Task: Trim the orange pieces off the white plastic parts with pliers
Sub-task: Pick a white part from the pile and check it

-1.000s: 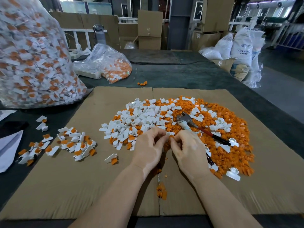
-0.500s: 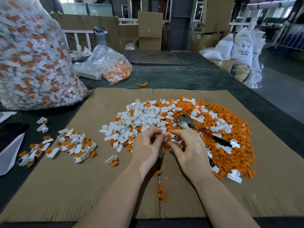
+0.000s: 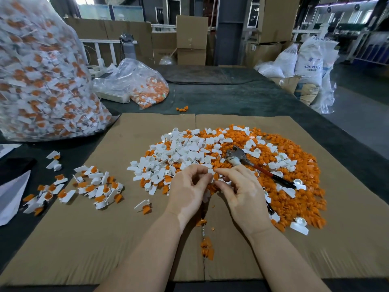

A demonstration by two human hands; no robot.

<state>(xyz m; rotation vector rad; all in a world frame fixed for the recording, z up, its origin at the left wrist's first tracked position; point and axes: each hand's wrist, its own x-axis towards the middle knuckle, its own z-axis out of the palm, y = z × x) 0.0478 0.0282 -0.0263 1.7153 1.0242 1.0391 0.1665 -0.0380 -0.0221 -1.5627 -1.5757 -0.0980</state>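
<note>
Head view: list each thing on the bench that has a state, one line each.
Left hand: pinches a white part.
Right hand: pinches the same white part.
Pliers: lying unheld on the pile.
Big bag: full of untrimmed parts.
Small bag: open, partly filled.
Cardboard: flat, two sheets abutting.

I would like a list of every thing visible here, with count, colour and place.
brown cardboard sheet: one, under the work
trimmed white plastic parts and orange pieces pile: many, sheet centre
red-handled metal pliers: one, lying on pile
untrimmed white-and-orange parts: many, sheet's left edge
large clear plastic bag of parts: one, far left
small clear plastic bag: one, behind sheet
left hand, right hand: together pinching a white part
</note>
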